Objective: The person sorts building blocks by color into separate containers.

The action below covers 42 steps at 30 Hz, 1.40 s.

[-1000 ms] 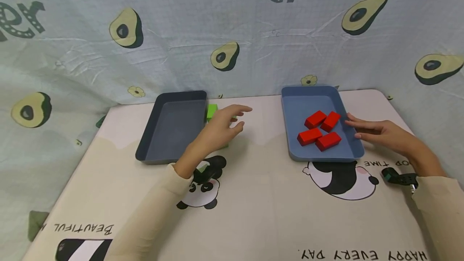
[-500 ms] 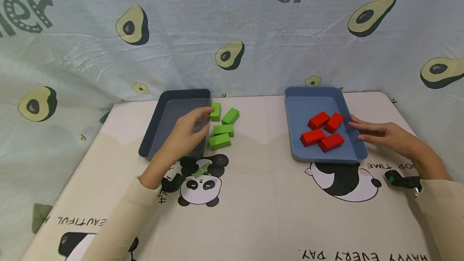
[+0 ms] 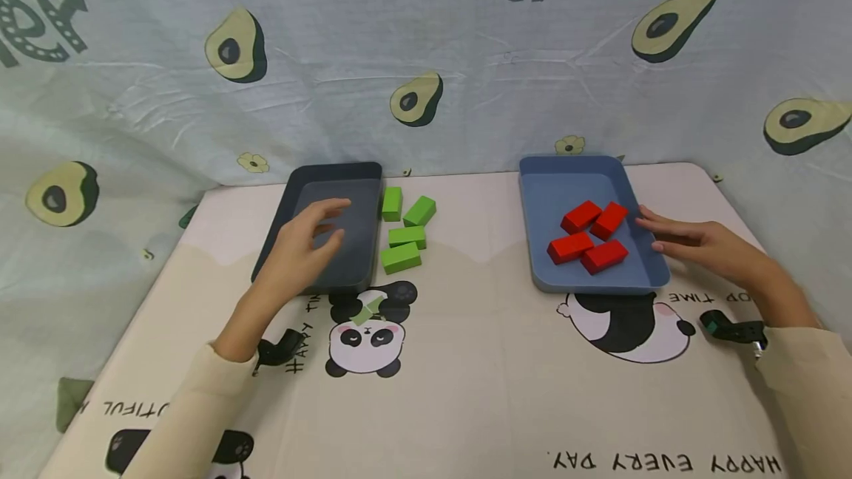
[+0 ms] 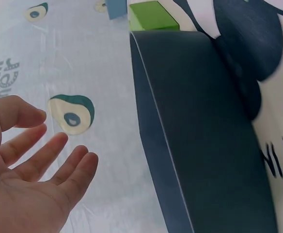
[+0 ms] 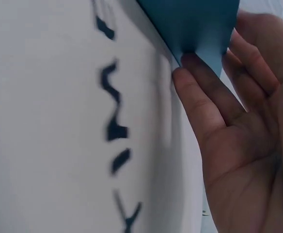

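Note:
My left hand (image 3: pixel 296 253) hovers over the dark grey tray (image 3: pixel 359 242), fingers loosely bent and holding nothing. In the left wrist view that hand (image 4: pixel 39 165) is apart from the tray's wall (image 4: pixel 199 126). Several green blocks (image 3: pixel 401 258) lie on the table just right of the dark tray. At the right, my right hand (image 3: pixel 715 253) has its fingertips against the outer side of the blue tray (image 3: pixel 546 242). Several red blocks (image 3: pixel 604 257) lie inside that tray. The right wrist view has the extended fingers (image 5: pixel 199 99) touching the blue tray's wall (image 5: pixel 195 29).
A pale printed cloth covers the table (image 3: pixel 466 361), with panda drawings and lettering. Behind it hangs an avocado-print curtain (image 3: pixel 333 117). Small dark devices, the left wrist device (image 3: pixel 279 348) and right wrist device (image 3: pixel 732 327), sit at the wrists.
My left hand has moved left, from above the green blocks to over the dark tray, uncovering the blocks. The right hand stays at the blue tray's side.

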{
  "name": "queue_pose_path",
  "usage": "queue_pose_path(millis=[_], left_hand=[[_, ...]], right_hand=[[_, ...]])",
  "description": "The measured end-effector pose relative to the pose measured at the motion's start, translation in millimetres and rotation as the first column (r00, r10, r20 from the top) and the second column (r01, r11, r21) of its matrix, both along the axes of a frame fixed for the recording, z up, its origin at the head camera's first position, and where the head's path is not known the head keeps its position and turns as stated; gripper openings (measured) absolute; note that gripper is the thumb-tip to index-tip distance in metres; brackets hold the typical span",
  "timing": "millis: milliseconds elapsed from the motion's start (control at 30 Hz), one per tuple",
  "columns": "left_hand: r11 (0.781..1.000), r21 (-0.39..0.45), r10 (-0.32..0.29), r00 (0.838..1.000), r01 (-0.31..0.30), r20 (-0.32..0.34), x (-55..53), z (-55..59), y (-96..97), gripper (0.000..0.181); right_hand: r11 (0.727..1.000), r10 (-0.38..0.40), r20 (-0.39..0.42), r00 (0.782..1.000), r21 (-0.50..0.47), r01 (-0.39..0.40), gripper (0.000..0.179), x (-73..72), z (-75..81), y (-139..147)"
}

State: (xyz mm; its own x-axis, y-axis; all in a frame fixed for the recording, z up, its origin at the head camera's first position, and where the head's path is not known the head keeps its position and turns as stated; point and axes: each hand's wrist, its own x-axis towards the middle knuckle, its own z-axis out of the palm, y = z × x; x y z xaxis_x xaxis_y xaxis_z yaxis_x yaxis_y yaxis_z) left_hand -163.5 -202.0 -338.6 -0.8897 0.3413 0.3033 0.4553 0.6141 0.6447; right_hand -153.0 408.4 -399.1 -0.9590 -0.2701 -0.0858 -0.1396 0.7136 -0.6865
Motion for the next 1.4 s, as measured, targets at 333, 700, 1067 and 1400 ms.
queue_pose_path(millis=[333, 700, 1067, 1400], left_hand=[[0.994, -0.052, 0.089, 0.993, -0.094, -0.082, 13.6, -3.9, -39.2, 0.042], [0.975, -0.076, 0.208, 0.977, -0.211, -0.037, 28.4, -14.9, -80.8, 0.049], [0.959, -0.039, 0.282, 0.959, -0.28, 0.042, 29.7, -23.0, -101.5, 0.046], [0.973, 0.086, 0.196, 0.965, -0.213, 0.176, 11.0, -31.5, -115.3, 0.046]], right_hand=[[0.983, 0.027, -0.324, 0.946, 0.182, 0.034, 0.052, -0.2, 10.2, -13.7], [0.963, 0.086, -0.54, 0.837, 0.261, 0.07, 0.048, 4.2, 32.5, -62.3], [0.986, 0.149, -0.609, 0.779, 0.154, -0.068, 0.047, 7.9, 46.5, -119.4], [0.99, 0.136, -0.656, 0.742, 0.065, -0.124, 0.048, 10.7, 48.6, -162.1]])
